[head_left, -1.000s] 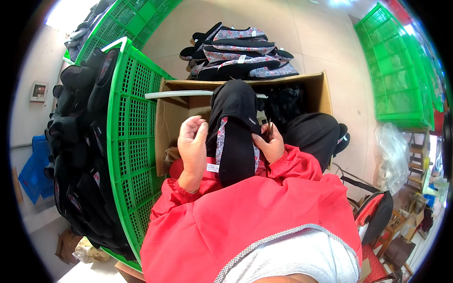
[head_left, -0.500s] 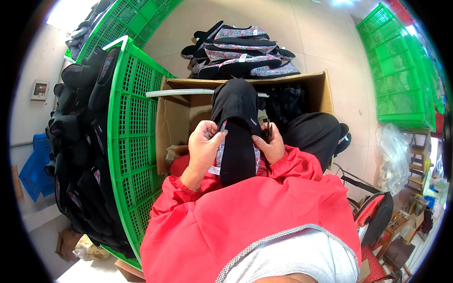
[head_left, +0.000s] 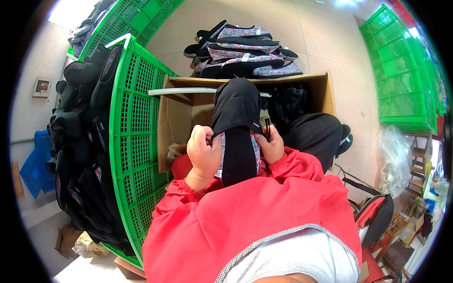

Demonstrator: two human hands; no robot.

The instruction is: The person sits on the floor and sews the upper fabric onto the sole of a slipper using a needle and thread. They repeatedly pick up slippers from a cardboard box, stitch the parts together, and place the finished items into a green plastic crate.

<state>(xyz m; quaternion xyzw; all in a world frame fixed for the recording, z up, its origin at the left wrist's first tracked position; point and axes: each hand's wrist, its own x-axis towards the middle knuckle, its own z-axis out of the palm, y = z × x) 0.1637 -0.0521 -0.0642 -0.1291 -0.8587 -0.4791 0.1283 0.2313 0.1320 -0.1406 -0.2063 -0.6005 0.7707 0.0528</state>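
A black slipper (head_left: 237,106) with a grey-and-red patterned lining lies between my hands, its rounded toe pointing away from me. My left hand (head_left: 204,148) is closed on the left side of its opening, fingers curled over the edge. On the opposite side, my right hand (head_left: 270,144) pinches the opening's edge. A small dark tool (head_left: 267,128) sticks up from the right hand's fingers; its kind is not clear. Below the opening shows a long black strip (head_left: 237,158) with patterned lining on both sides.
An open cardboard box (head_left: 325,89) stands beyond the slipper, dark plastic inside and a pale strip (head_left: 181,91) across it. A green crate (head_left: 134,118) stands left beside many black slippers (head_left: 75,141). Stacked slippers (head_left: 245,52) lie behind the box. Another green crate (head_left: 398,80) is right.
The slipper's opening edge was bowed up and now lies flatter and straighter. My left hand has turned, its fingers curling further in, and the white tag beside it is mostly hidden.
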